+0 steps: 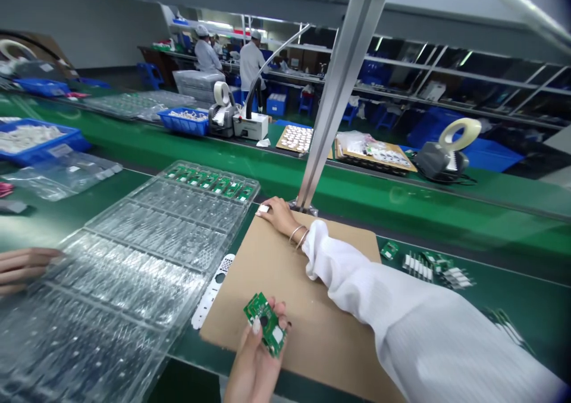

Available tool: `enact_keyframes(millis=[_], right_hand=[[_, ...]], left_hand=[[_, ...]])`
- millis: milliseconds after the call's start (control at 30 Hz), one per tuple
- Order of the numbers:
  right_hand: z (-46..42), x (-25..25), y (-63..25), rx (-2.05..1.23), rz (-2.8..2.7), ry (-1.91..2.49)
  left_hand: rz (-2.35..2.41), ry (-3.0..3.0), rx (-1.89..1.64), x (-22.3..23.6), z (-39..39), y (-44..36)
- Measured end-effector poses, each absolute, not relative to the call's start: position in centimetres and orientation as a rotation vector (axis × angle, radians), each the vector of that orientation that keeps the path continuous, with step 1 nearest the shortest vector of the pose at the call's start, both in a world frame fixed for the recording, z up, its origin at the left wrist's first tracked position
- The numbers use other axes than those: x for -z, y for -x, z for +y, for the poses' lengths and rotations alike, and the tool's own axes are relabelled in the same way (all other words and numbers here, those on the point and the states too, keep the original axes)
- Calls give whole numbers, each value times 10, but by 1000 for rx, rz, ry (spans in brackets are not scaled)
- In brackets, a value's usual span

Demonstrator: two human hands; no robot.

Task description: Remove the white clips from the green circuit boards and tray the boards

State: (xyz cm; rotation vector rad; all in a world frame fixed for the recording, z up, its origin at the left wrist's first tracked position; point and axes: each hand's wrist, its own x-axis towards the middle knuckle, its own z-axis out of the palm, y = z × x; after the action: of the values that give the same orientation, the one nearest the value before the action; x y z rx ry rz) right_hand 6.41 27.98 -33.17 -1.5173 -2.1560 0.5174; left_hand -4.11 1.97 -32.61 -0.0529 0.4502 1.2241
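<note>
1. Two bare hands belong to the wearer. The left hand [255, 361] is low at the front edge, its fingers curled and clamped on the edges of a green circuit board [266, 323], which is tilted and held just above a cardboard sheet [263, 278].
2. The right hand [279, 215] lies palm down at the far edge of that sheet, its fingers together. A small white piece [263, 209] sits at the fingertips (whether it is gripped, the view cannot settle). Two thin metal bangles [298, 236] circle the wrist, and a white sleeve [392, 308] covers the forearm.
3. One more hand [24, 269], a co-worker's, enters at the left edge with its fingers together, touching a clear plastic blister tray [178, 224]. Green boards [207, 181] fill that tray's far row.
4. Loose boards with white connectors [417, 266] lie right of the sheet on a green conveyor belt [27, 224].
5. Across the belt stand blue crates of white parts [185, 120] and two tape dispensers [446, 156]. Further back, two people in white caps and coats [251, 66] work beside blue stools [149, 75] and long shelving [468, 75].
6. No brand or writing is legible; a printed patch on a white perforated strip [213, 289] is too small to read.
</note>
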Motion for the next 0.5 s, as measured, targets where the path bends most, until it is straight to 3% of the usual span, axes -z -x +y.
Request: enact_keyframes(millis=[233, 500], right_hand=[[278, 333, -68, -561, -2158, 1496], [274, 328, -70, -585, -2120, 1493]], left_hand=[[428, 29, -1254, 339, 23, 40], [451, -21, -1245, 320, 26, 40]])
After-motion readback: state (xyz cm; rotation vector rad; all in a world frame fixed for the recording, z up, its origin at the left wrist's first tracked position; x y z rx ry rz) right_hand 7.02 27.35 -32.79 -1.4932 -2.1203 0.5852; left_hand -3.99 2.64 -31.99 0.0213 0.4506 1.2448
